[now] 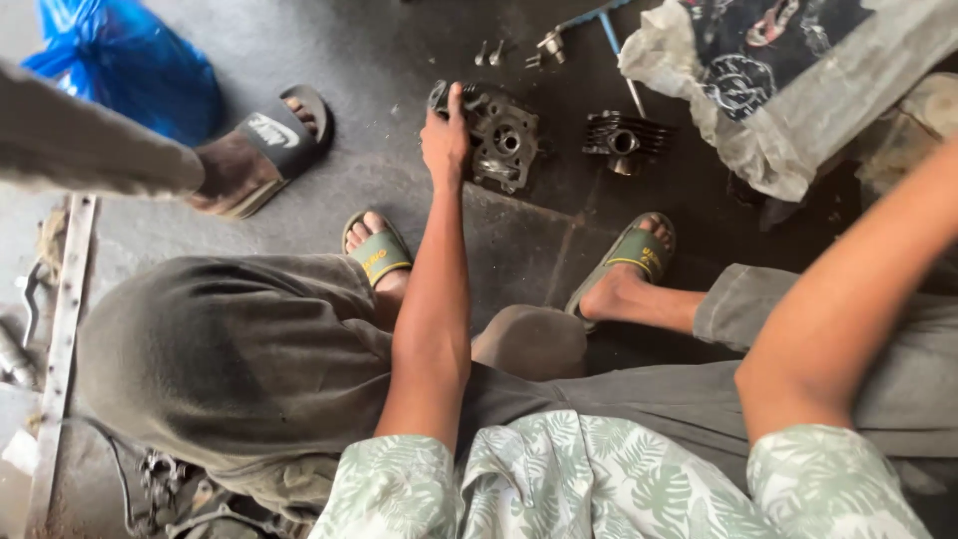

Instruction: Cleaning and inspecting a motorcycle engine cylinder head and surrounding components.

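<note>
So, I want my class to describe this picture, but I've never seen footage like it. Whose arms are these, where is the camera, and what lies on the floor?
The camera sits on a person's head and looks down, so the arms and knees are the wearer's own. The person sits low over a dark, oily concrete floor. The left hand grips the edge of a metal engine part standing on the floor. The right arm reaches off to the right, its hand out of view. Nearby lie a finned engine cylinder, a few small bolts, a crumpled plastic bag and a blue bag. The black sandal at upper left belongs to another person.
</note>
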